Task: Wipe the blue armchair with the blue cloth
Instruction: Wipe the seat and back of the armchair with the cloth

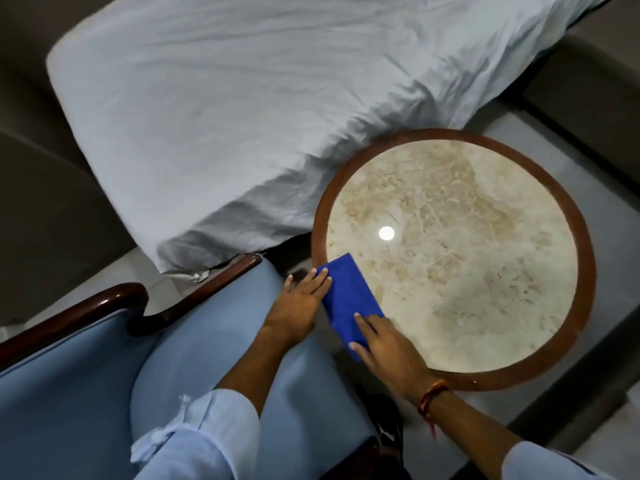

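A folded deep-blue cloth [349, 296] lies on the left edge of a round marble-topped table [575, 306], partly hanging over its wooden rim. My left hand [298, 306] rests flat with its fingertips on the cloth's upper left edge. My right hand [384, 348] presses its fingers on the cloth's lower end. The blue armchair [207, 344], pale blue with a dark wooden armrest [114, 303], fills the lower left, right beside the table and under my left forearm.
A bed with a rumpled white sheet [242, 109] takes up the top and middle, touching the table's far rim. A dark shoe [388, 427] shows on the pale floor between chair and table. Dark carpet strips border the right side.
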